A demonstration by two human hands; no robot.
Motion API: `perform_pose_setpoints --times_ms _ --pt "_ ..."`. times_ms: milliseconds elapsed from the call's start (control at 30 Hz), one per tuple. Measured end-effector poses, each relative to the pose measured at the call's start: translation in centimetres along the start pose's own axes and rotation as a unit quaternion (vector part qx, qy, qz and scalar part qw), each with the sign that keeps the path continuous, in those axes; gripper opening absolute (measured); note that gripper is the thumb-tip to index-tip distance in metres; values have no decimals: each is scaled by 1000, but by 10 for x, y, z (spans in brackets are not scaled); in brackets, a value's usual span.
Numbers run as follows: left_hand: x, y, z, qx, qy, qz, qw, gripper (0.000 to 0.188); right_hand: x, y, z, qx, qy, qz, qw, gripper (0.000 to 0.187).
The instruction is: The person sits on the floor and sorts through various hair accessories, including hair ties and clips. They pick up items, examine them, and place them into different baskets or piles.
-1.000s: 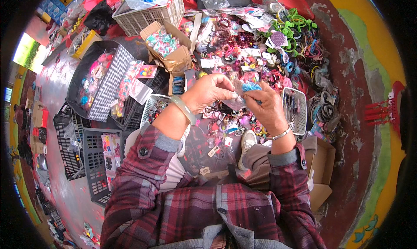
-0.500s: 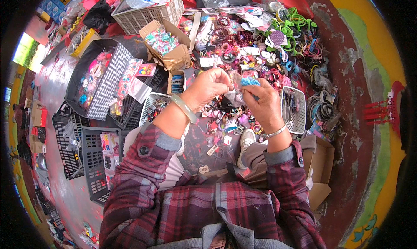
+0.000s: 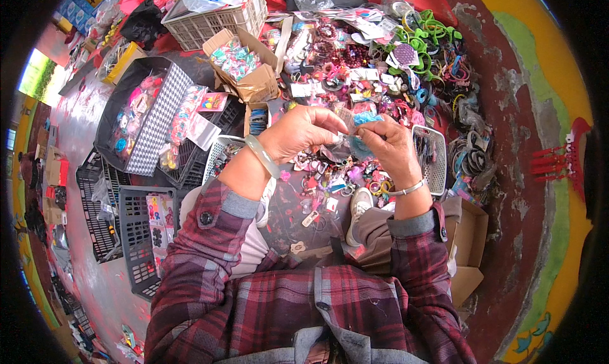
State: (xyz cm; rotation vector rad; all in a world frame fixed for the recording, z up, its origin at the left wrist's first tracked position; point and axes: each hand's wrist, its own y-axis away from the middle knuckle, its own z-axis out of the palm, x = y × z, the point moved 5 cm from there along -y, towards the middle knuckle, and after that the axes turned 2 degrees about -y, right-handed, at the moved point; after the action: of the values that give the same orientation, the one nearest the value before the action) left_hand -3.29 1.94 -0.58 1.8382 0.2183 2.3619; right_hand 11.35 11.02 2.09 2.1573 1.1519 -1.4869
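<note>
My left hand [image 3: 298, 135] is closed in a pinch on the edge of a clear plastic bag [image 3: 336, 151], over the heap of hair accessories. Close by on the right, my right hand [image 3: 390, 147] pinches a bright blue, ruffled item [image 3: 366, 118] between thumb and fingers. Its exact kind cannot be made out. More blue shows below those fingertips, seemingly through the plastic. The fingertips of both hands nearly meet. Beneath them spreads the mixed heap [image 3: 365, 75] of hair ties, beads, clips and carded pieces.
White baskets stand on both sides, the right one [image 3: 429, 185] holding thin dark pieces. Left are a cardboard box [image 3: 271, 88] of small packets, a houndstooth-patterned bin [image 3: 152, 135] and a dark plastic crate [image 3: 134, 237]. Green headbands [image 3: 422, 40] lie far right. An open carton [image 3: 471, 237] sits beside my right leg.
My left hand has come down slightly, its fingers nearer to the right hand's. The right hand has moved slightly right, and more blue now shows under its fingertips.
</note>
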Motion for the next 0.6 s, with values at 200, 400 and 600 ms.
perform_pose_setpoints --times_ms 200,400,600 --pt "-4 0 -2 -19 38 18 999 13 3 1 -2 5 14 31 999 18" --pt "-5 -1 -2 -7 50 3 999 11 6 1 -2 -1 0 40 999 17" --pt "-2 0 -9 49 36 -7 998 12 13 2 -1 -50 -75 102 991 14"
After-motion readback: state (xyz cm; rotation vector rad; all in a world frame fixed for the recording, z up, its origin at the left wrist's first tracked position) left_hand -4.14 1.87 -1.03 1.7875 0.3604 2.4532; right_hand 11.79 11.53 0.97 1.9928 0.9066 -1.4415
